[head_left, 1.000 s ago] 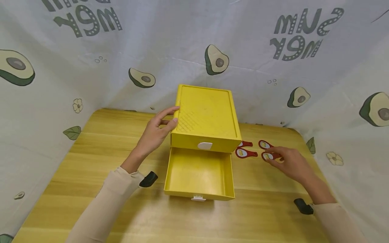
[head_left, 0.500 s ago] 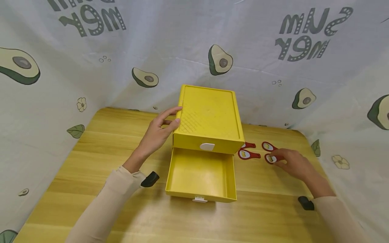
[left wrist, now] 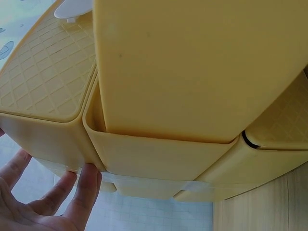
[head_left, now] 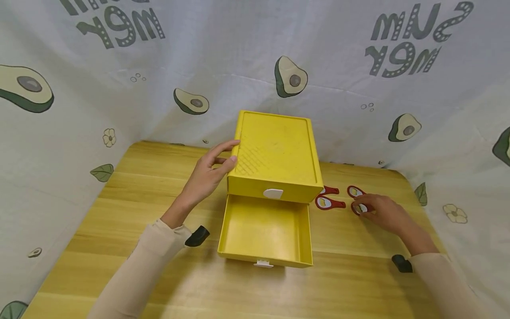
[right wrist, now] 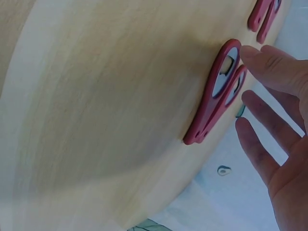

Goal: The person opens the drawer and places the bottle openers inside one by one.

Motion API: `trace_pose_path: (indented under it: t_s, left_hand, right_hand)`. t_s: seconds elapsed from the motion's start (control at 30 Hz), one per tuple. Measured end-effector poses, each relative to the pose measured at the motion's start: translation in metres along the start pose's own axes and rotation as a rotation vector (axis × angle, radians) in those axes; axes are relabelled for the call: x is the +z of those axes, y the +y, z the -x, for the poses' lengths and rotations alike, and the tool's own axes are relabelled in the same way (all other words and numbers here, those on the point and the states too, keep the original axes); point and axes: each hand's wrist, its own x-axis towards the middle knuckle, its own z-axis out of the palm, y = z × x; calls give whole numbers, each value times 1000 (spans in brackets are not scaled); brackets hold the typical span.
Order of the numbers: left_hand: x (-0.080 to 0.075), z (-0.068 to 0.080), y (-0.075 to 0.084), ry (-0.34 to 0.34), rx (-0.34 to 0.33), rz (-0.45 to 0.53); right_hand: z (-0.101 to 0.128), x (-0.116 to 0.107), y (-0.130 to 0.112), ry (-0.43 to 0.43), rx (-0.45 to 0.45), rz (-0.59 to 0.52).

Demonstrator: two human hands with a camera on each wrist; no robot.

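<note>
Right hand point(head_left: 381, 213) lies flat and low over the wooden table point(head_left: 159, 186) at the right side, its fingers straight and relaxed, holding nothing; the fingertips point(right wrist: 255, 55) touch, or nearly touch, the round head of the nearest red opener point(right wrist: 217, 91). This opener lies directly under and in front of the fingers, a little to the left of the palm, and its long axis runs roughly left to right across the table, with the handle hidden under the hand in the head view. In the wrist view two openers lie pressed side by side here, so which one the finger meets cannot be told for sure. Another red opener point(head_left: 329, 203) lies just to the left, between the hand and the yellow drawer box point(head_left: 275, 155), and two more are behind. The pulled-out drawer point(head_left: 264, 230) stands open to the left of the openers, well nearer to the right hand than to the other one. Left hand point(head_left: 207, 173) rests with straight fingers against the left wall of the box, thumb on the top edge, not gripping. A white cloth with avocados point(head_left: 291, 79) hangs behind.
</note>
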Motion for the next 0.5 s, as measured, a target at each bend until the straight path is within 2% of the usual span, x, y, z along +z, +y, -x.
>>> trace_pose_path:
  t_s: [0.5]
  left_hand:
    - [0,1,1,6,-2,-1]
  right_hand:
    - [-6,8,5,-6,-27,-17]
